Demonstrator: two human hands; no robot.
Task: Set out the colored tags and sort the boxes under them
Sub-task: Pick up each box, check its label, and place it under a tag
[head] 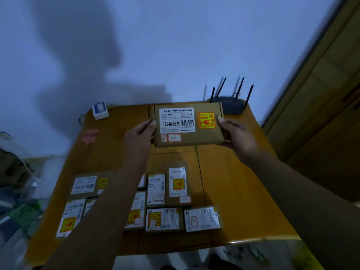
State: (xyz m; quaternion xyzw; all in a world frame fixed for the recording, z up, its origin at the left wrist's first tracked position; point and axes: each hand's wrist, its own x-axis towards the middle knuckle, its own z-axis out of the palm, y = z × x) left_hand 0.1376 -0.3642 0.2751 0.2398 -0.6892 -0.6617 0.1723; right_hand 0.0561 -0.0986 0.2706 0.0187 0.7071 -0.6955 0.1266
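I hold a flat brown cardboard box (pixel 206 137) above the far middle of the wooden table (pixel 239 184). It carries a white label reading 12V4A-5525, an orange-yellow fragile sticker and a small red-framed tag. My left hand (pixel 141 133) grips its left edge, my right hand (pixel 236 135) its right edge. A pink tag (pixel 90 136) lies on the table at the far left. Several labelled brown boxes (pixel 164 219) lie in rows on the near half, partly hidden by my left forearm.
A black router (pixel 231 104) with several antennas stands at the table's far right edge. A small white and blue box (pixel 100 110) sits at the far left corner. A wooden door (pixel 321 106) is on the right, clutter (pixel 15 184) on the floor at left.
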